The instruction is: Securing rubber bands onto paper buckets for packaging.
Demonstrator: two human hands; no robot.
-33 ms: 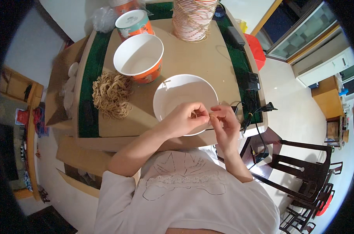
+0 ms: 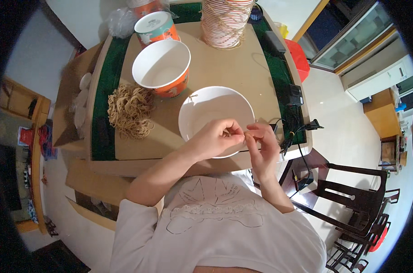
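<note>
My left hand [image 2: 218, 136] and my right hand [image 2: 263, 144] meet at the near right rim of a white paper bucket [image 2: 192, 119], which stands with its mouth up near the table's front edge. The fingertips of each hand pinch a thin tan paper cord, mostly hidden between them. A short end of the same cord [image 2: 193, 96] pokes out at the bucket's far left rim. On the left lies a tangled heap of tan cords [image 2: 130, 111]. Behind it an orange bucket with a white inside [image 2: 175, 88] stands upright.
An upturned orange and teal bucket [image 2: 163, 35] sits farther back, near a clear plastic bag [image 2: 121, 23]. A tall stack of buckets with cords [image 2: 225, 25] rises at the far edge. Black cables and an adapter [image 2: 294, 94] lie along the right edge; a dark wooden chair [image 2: 352, 195] stands beyond.
Both hands keep nearly the same place and pinch. The cord end at the bucket's far left rim shows a little shorter than before.
</note>
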